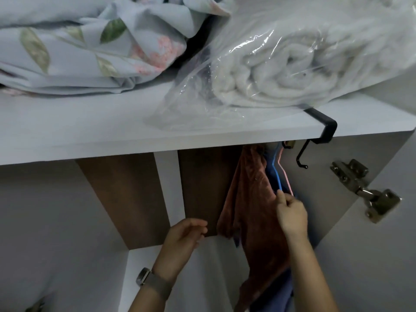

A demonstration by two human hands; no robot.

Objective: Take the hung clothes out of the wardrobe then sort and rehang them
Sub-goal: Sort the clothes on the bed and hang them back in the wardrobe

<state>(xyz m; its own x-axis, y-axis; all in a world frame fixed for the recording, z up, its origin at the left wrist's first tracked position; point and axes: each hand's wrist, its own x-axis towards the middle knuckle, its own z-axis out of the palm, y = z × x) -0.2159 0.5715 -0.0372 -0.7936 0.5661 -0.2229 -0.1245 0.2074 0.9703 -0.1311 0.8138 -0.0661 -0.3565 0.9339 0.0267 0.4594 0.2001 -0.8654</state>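
shelf (202, 136) edge overhangs the hanging bay. below it, rust garment (249, 199) hangs near the right wall, open room to its left. right hand (291, 213) pinches the blue hanger (275, 176); left hand (184, 233) hovers, fingers loosely curled, empty.

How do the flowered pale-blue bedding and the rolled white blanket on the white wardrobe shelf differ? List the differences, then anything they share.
1. The flowered pale-blue bedding is printed with leaves and pink blossoms; the rolled white blanket is plain.
2. The bedding lies uncovered; the blanket is inside a clear plastic bag.
3. The bedding is loosely crumpled; the blanket is rolled.
Shared: both rest on the white wardrobe shelf, above the hanging clothes.
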